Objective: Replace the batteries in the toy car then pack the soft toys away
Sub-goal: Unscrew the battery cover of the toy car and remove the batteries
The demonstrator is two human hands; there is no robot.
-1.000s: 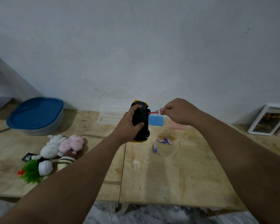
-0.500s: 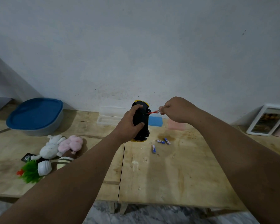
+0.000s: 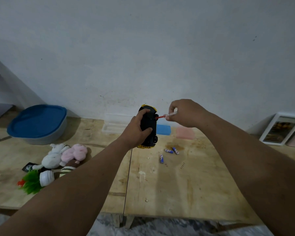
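Left hand (image 3: 136, 132) grips toy car (image 3: 149, 126) upright above table (image 3: 177, 184), black underside turned toward right, so screw faces tool. Right hand (image 3: 182, 113) pinches small screwdriver (image 3: 165, 116), tip at underside (probably battery cover screw). Batteries (image 3: 169, 153) lie loose just below car, within reach. Soft toys (image 3: 61, 156) heaped well left, near blue-lidded tub (image 3: 37, 123), not yet packed.
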